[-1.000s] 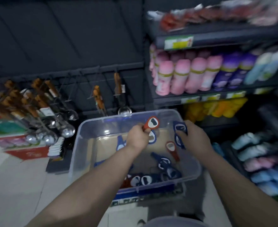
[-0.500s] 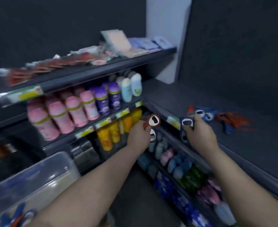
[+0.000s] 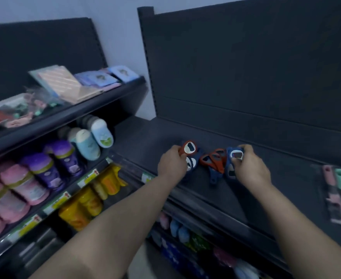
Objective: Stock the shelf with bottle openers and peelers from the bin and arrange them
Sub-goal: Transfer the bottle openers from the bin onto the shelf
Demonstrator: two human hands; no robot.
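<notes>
Both forearms reach over the dark shelf. Just left of the opener pile, the left hand grips an orange bottle opener with a blue opener under it. Just right of the pile, the right hand pinches blue bottle openers. The pile is orange and blue, lying on the shelf between the hands. Well right of the pile are pastel packaged items, well left are purple bottles, and behind is the dark back panel.
</notes>
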